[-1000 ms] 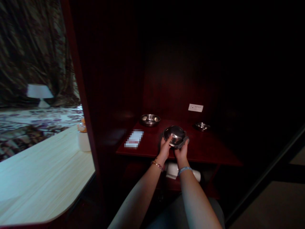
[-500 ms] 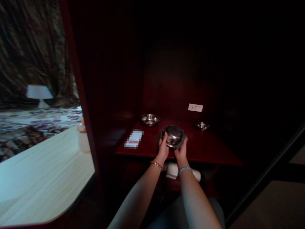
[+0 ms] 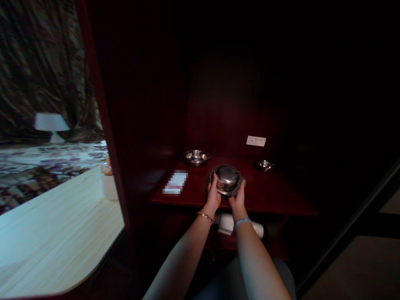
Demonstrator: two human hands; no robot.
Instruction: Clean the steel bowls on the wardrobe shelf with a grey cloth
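A steel bowl (image 3: pixel 227 176), turned bottom up, is held between my two hands over the dark red shelf (image 3: pixel 268 196). My left hand (image 3: pixel 214 195) grips its left rim, thumb on the outer wall. On the other side, my right hand (image 3: pixel 238 197) presses a grey cloth (image 3: pixel 241 183) against the bowl's right edge. The right fingertips are hidden behind the cloth. At the back left of the shelf stands a wider steel bowl (image 3: pixel 196 157), open side up. A smaller steel bowl (image 3: pixel 265 165) sits at the back right.
A blurred-out white paper or device (image 3: pixel 175 182) lies left on the shelf. White rolled or boxed items (image 3: pixel 225 224) are on the lower level. A socket plate (image 3: pixel 256 141) is on the back wall. A pale wooden table (image 3: pixel 62 225) with a white container (image 3: pixel 110 186) extends left.
The bowl has tilted or turned very slightly in my hands. My grip, the cloth and the other bowls look the same.
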